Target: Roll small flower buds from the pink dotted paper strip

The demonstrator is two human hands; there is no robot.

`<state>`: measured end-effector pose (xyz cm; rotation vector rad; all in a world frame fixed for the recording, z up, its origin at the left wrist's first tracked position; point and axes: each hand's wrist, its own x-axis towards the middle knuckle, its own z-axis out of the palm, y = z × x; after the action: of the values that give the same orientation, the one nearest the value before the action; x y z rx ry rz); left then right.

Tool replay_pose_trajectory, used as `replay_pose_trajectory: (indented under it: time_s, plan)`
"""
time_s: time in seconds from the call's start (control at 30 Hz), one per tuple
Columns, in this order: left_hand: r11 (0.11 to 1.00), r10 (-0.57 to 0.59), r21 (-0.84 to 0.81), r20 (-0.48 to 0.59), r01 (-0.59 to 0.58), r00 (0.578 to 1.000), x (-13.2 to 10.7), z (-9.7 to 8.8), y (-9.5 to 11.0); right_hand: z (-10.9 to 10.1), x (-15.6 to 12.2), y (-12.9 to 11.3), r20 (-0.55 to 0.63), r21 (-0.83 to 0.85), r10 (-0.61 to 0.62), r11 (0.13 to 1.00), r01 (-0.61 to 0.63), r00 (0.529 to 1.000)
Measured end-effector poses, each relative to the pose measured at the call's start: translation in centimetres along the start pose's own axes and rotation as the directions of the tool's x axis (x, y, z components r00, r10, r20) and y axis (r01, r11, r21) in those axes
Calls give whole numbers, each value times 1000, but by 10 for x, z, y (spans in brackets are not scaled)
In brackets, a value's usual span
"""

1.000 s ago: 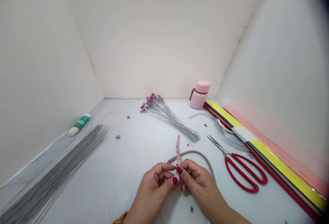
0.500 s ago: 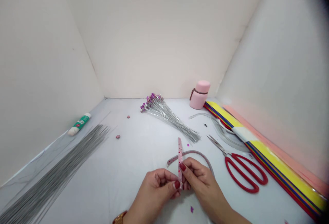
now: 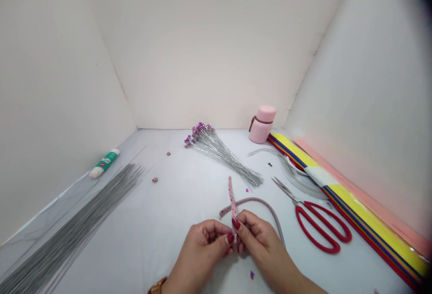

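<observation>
A narrow pink strip with red spots [image 3: 231, 195] rises from between my two hands, its upper end free and leaning slightly left. My left hand [image 3: 209, 244] pinches its lower end between thumb and forefinger. Just above that, my right hand [image 3: 258, 237] is closed on the same strip, thumb pressed against it. The strip's lowest part is hidden by my fingers. Behind the hands, a second, greyish spotted strip [image 3: 259, 200] lies curved on the table. Red-handled scissors [image 3: 320, 222] lie to the right, blades slightly apart.
A bundle of silver stems with purple tips [image 3: 222, 154] lies ahead. Grey wires [image 3: 77, 222] and a glue stick [image 3: 105, 163] are at left. At right stand a pink flask [image 3: 262, 125], clear coiled strip [image 3: 303, 188] and coloured sheets [image 3: 357, 208]. Walls enclose the table.
The spotted strip's free end has tipped a little to the left. My right hand has shifted slightly left and down along it; both hands still grip it.
</observation>
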<state>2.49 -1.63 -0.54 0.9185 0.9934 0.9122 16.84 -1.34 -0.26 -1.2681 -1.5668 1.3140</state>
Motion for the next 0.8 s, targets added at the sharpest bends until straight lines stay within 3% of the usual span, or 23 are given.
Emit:
replay_pose_trajectory:
  time_s: [0.2, 0.3, 0.43, 0.6, 0.8]
  plan:
    - [1000, 16, -27, -16, -16, 1000, 0, -2, 0, -2, 0, 4, -44, -6, -15, 1000, 15, 999]
    - [994, 1, -112, -63, -8, 998, 0, -2, 4, -5, -1, 4, -96, -77, -174, 983, 167, 980]
    - [982, 36, -185, -64, -48, 997, -2, -1, 9, -9, -2, 1, 12, -232, -395, 892, 387, 918]
    - [984, 100, -143, -75, -110, 992, -5, 1, 11, -10, -2, -2, 28, -245, -391, 890, 385, 920]
    - [971, 235, 81, -143, -225, 962, -5, -3, 3, -8, -3, -7, 102, -175, -356, 913, 369, 929]
